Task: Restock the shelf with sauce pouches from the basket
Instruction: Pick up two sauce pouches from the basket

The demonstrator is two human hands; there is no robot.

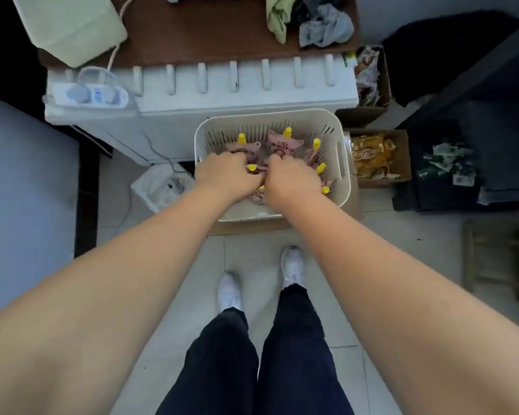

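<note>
Standing on the tiled floor [372,250], the cream basket [340,151] holds pink sauce pouches [283,143] with yellow caps. Left hand [225,173] at nine o'clock and right hand [294,181] at three o'clock curl around pouches mid-basket; exact grips are hidden. Pouches look soft, light and slippery, so the stiff cap neck seems the best hold.

Both arms outstretched, hands [226,175] curled.
</note>
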